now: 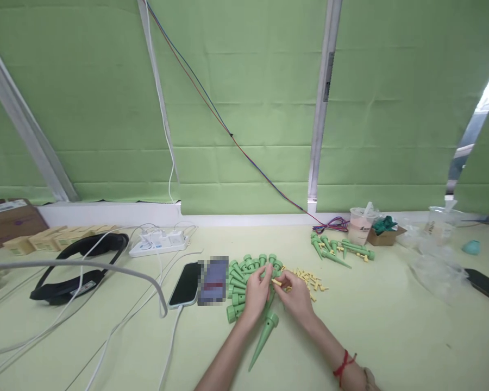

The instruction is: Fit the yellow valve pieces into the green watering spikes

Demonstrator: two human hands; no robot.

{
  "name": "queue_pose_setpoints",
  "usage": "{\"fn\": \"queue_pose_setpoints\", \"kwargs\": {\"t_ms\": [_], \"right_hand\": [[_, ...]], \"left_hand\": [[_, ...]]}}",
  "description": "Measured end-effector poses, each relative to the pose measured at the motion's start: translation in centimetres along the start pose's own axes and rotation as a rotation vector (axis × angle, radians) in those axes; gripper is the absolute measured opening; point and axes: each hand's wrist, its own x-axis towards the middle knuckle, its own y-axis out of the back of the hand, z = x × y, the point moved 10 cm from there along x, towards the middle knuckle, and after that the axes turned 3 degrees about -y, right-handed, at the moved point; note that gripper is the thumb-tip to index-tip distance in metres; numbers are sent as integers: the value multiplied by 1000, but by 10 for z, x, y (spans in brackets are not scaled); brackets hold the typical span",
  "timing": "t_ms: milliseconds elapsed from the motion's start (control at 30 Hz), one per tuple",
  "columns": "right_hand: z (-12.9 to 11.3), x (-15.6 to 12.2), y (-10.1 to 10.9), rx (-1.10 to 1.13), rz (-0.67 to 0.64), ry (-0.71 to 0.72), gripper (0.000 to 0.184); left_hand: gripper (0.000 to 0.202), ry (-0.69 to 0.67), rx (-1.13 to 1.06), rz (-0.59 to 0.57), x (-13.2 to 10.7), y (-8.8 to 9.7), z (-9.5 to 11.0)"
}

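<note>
My left hand is closed around a green plastic spike, mostly hidden behind the fingers. My right hand pinches a small yellow plug close to that spike; whether they touch I cannot tell. Around and behind my left hand lies a pile of green spikes with wide, holed caps. One loose green spike lies in front of the hands, its tip toward me. Small yellow plugs are scattered beyond and right of my right hand.
Green spikes with yellow plugs lie back right, near a cup and a small cardboard box. Two phones, one a black-screened phone, lie left. Cables, a power strip and a black headband occupy the far left.
</note>
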Motion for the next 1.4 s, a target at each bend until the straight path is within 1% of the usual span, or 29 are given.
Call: {"fn": "queue_pose_setpoints", "kwargs": {"t_ms": [67,133,200,267,333,400,467,533,600,667,700,733,767,800,833,867,933,1000,1067,1133,1200,1267,1333,1400], "right_hand": [[11,2,-4,85,-56,-93,14],[28,2,-18,198,-193,-258,22],[42,-5,-35,331,-350,-459,35],[46,-13,-45,463,-436,-597,45],[41,-16,-46,570,-453,-640,44],[33,-17,-45,654,-467,-625,37],[29,-18,-44,705,-466,-608,36],[26,-13,-37,653,-401,-536,38],[18,-4,-21,478,-269,-346,37],[0,1,-6,271,-140,-107,31],[-8,1,-1,193,-101,-11,28],[-14,1,0,147,-83,52,26],[-16,0,1,133,-81,74,24],[-15,1,-1,148,-95,62,22],[-11,1,-3,183,-121,22,22],[-5,1,-7,225,-164,-44,25],[9,-2,-21,321,-306,-217,38],[17,-8,-35,399,-432,-370,45],[21,-12,-38,455,-457,-460,45],[24,-11,-36,480,-414,-502,42],[28,-10,-34,467,-378,-519,39],[31,-8,-31,436,-336,-495,35],[26,-3,-24,370,-264,-379,29],[13,1,-14,243,-186,-194,18]], "left_hand": [[53,9,-29,-47,0,-5,2],[52,8,-65,-64,0,-8,4],[51,-11,-85,-63,0,-7,7],[50,-30,-83,-62,1,-5,10],[52,-44,-73,-81,2,-5,12],[53,-54,-55,-111,4,-6,14],[54,-56,-31,-122,5,-6,13],[53,-41,-5,-106,5,-6,10],[52,-25,17,-88,5,-6,7],[51,-4,22,-80,4,-6,5],[51,8,13,-78,3,-6,4],[51,19,0,-79,3,-6,4],[51,28,-16,-83,2,-7,5],[50,31,-35,-84,2,-6,6],[50,31,-55,-83,1,-6,7],[50,29,-73,-79,1,-5,8],[50,19,-93,-61,1,-3,10],[49,5,-88,-45,2,0,11],[48,-8,-75,-44,3,0,11],[48,-16,-67,-50,5,0,9],[48,-24,-45,-53,6,-1,8],[47,-25,-16,-54,6,-1,6],[47,-10,3,-59,5,-2,5],[47,20,12,-65,4,-2,3]]}}
